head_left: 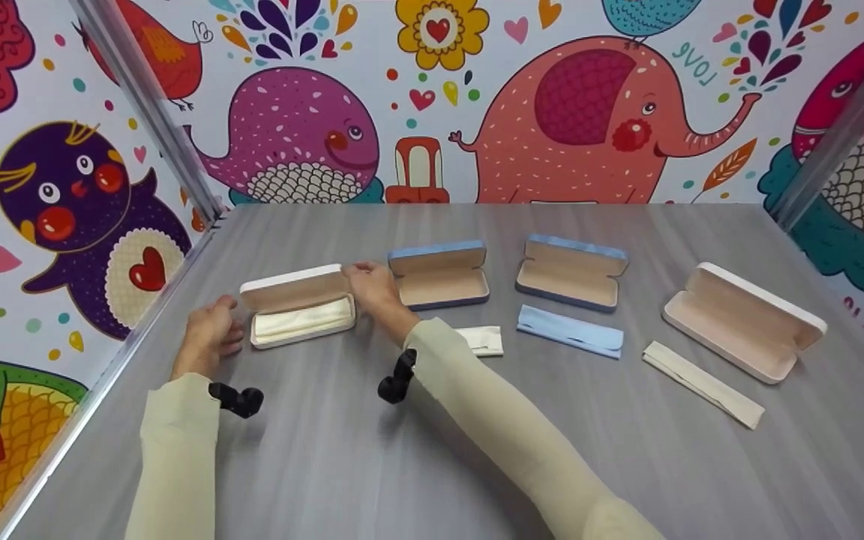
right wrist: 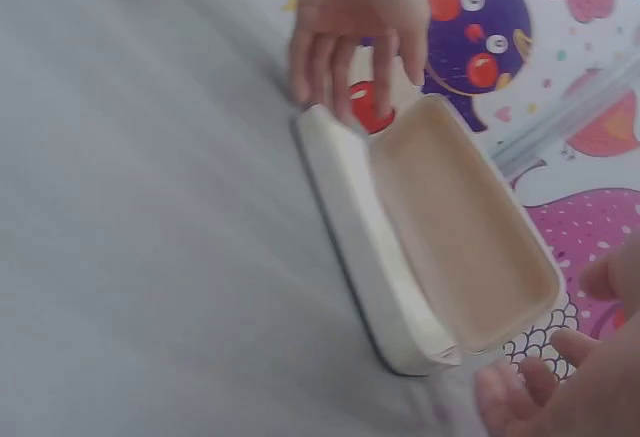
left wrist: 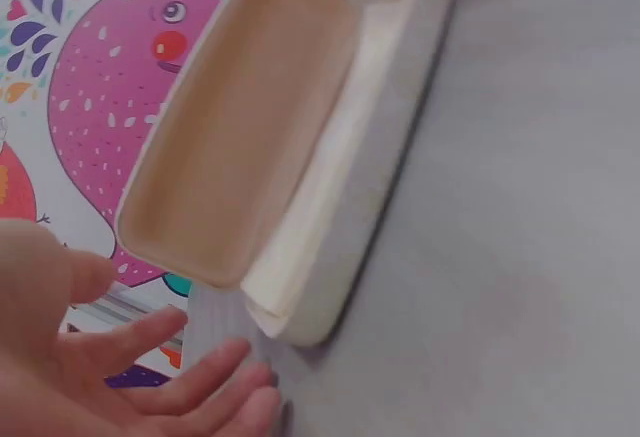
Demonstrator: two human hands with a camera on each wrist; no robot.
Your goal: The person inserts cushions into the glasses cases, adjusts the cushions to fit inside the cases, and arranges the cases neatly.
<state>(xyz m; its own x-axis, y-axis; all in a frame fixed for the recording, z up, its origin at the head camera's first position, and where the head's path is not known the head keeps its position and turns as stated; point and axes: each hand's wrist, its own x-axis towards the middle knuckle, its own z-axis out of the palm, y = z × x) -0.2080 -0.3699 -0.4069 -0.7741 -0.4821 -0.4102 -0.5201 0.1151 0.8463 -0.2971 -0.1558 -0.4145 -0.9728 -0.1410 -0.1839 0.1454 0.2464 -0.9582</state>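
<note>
Here on the left, my left hand (head_left: 211, 330) hangs just beside the left end of the white case (head_left: 298, 294), fingers loosely spread, holding nothing. The case stands with its lid up, the shell rounded, the lining smooth and tan, and a folded cream cloth (head_left: 301, 319) lies lengthwise in its base, so I'd call the lid the step in hand. At its right end comes my right hand (head_left: 373, 283), thumb and fingers apart, gripping nothing; whether a fingertip touches the lid I can't tell. Next seems to call for an even swing of that lid towards me, cloth kept inside the rim. Moving right: a blue case (head_left: 443, 289), open, a pale cloth (head_left: 486, 342) nearer me, partly behind my sleeve (head_left: 492, 405); another blue case (head_left: 568, 283), a blue cloth (head_left: 571, 331) folded flat on the counter (head_left: 312, 457) before it; then a second white case (head_left: 732, 326), angled, a narrow cream strip of fabric (head_left: 702, 384) on its near side.
</note>
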